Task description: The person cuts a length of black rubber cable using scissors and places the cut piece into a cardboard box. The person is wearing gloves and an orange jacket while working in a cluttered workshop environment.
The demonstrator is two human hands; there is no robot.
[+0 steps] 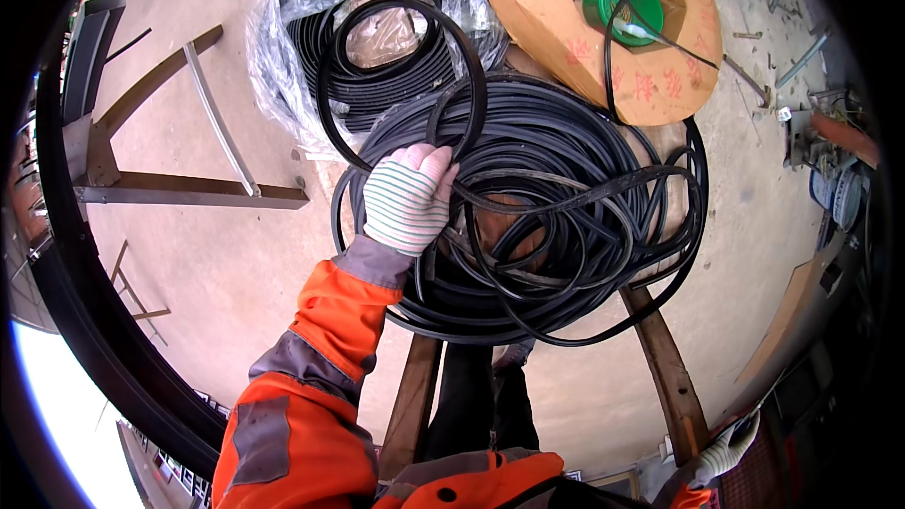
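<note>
My left hand point(408, 198), in a striped white and pink glove, is closed around a small coil of black rubber strip point(476, 66). The coil stands up in a ring above the fist. Just beneath the hand lies a big pile of loosely wound black strip point(566, 132), with loops crossing over its middle. At the lower right rim my right hand point(731, 445), gloved too, is held low and away from the pile. Its fingers are too small and distorted to read.
Behind the pile lie a plastic-wrapped black coil point(283, 85) and a cardboard ring point(528, 0) with a green tub point(646, 2) inside. Wooden beams point(665, 368) run under the pile. Metal frames point(189, 188) stand left; tools and clutter point(839, 188) line the right.
</note>
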